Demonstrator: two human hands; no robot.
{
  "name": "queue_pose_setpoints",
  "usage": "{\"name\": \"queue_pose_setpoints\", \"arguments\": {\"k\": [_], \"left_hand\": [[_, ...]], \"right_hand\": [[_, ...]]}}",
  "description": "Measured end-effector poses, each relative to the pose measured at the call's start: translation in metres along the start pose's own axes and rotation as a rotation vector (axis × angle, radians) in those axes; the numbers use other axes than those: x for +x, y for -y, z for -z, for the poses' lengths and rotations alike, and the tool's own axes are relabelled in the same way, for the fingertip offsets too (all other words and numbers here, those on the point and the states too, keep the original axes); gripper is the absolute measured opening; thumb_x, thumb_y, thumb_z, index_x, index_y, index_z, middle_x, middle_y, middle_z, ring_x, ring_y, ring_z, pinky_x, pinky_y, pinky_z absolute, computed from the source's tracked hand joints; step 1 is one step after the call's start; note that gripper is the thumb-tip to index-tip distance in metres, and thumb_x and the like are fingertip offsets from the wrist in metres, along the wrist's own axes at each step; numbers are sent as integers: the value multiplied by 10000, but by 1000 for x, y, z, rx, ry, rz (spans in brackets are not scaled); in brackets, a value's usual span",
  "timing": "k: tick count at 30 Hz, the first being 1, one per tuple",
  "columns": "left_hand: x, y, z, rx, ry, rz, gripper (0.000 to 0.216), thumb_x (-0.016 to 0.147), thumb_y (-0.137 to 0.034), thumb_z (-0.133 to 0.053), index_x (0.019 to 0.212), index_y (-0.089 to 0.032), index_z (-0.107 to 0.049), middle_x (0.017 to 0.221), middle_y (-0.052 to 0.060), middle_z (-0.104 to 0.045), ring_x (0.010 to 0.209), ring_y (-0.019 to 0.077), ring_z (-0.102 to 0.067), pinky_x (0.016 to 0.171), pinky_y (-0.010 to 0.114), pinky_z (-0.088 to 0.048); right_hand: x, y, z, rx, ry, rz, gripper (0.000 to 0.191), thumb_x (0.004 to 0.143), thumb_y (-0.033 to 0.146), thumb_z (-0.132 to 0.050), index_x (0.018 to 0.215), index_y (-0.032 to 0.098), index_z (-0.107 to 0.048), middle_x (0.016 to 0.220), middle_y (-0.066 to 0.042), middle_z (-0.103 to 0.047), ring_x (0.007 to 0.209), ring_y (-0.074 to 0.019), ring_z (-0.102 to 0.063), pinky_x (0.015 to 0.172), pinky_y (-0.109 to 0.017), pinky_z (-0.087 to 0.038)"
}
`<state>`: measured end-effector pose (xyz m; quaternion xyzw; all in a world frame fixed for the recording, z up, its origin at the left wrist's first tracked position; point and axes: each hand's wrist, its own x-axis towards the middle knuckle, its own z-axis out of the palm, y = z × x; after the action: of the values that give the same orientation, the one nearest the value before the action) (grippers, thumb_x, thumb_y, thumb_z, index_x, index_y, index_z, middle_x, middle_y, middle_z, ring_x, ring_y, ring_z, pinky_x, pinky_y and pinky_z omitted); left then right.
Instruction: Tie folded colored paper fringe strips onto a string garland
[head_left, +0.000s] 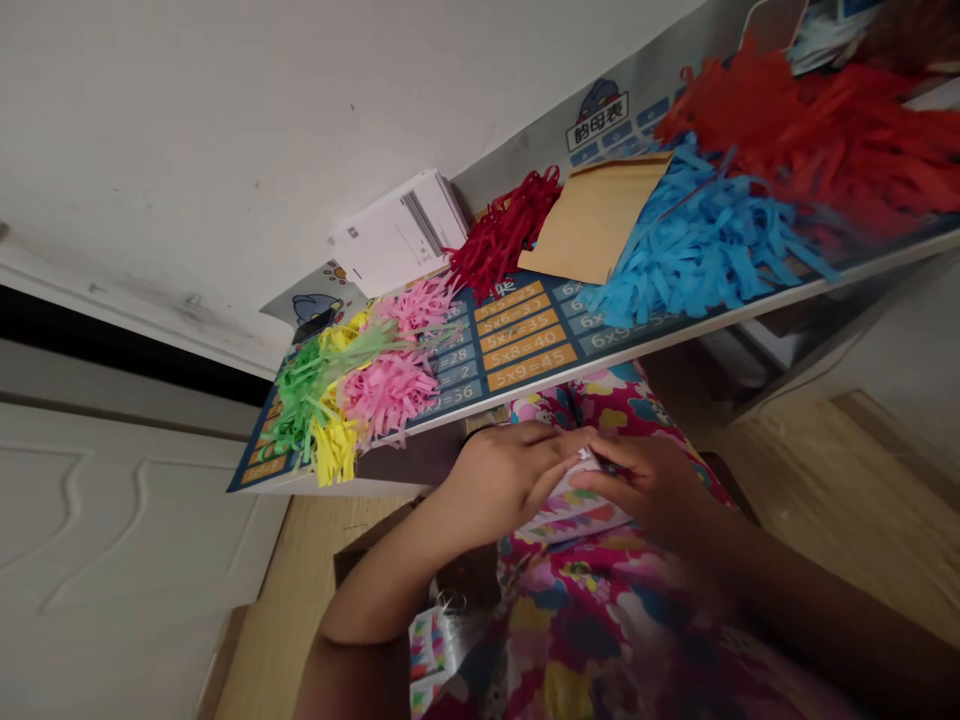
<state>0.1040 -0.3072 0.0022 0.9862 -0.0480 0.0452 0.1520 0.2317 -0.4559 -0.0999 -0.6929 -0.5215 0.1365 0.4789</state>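
Observation:
In my lap lies a small white packet [574, 512] with a colourful printed pattern, held between both hands. My left hand [517, 470] rests across its upper left part with the fingers bent over it. From the other side, my right hand [652, 490] grips the packet's right end, thumb and fingers meeting near its top. A small white bit [584, 454] shows between the fingertips of the two hands. My fingers hide much of the packet, so its exact kind is unclear.
On the desk [529, 345] lie pink [394, 390], green [300, 390], yellow [335, 450], dark red [506, 230], blue [697, 240] and red paper shreds [832, 130]. A brown envelope [600, 220] and white boxes [401, 232] stand behind. Printed packs [427, 645] sit below left.

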Motion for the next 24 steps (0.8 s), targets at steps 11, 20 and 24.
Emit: {"name": "queue_pose_setpoints", "arguments": {"k": [11, 20, 24], "left_hand": [[-15, -9, -16, 344, -138, -97, 377, 1038, -229, -425, 1350, -50, -537, 1147, 173, -749, 1000, 213, -745, 857, 330, -627], [-33, -13, -37, 489, -360, -39, 307, 1019, -246, -514, 1232, -55, -626, 1149, 158, -757, 959, 190, -757, 779, 275, -632], [-34, -6, -43, 468, -411, -57, 290, 1002, -242, -548, 1205, -59, -643, 1122, 141, -769, 931, 189, -760, 768, 279, -629]], "right_hand": [[-8, -5, -7, 14, -113, 84, 440, 958, 364, -554, 1382, 249, -591, 1116, -60, -763, 932, -220, -740, 772, -306, -587], [-3, -3, 0, 16, -245, 299, 290, 949, 239, -609, 1229, 282, -671, 1156, -29, -753, 1056, -181, -718, 910, -296, -595], [5, -1, 6, 18, -205, 373, 201, 933, 200, -626, 1093, 279, -721, 1140, -29, -757, 1027, -174, -725, 904, -301, -595]]}}
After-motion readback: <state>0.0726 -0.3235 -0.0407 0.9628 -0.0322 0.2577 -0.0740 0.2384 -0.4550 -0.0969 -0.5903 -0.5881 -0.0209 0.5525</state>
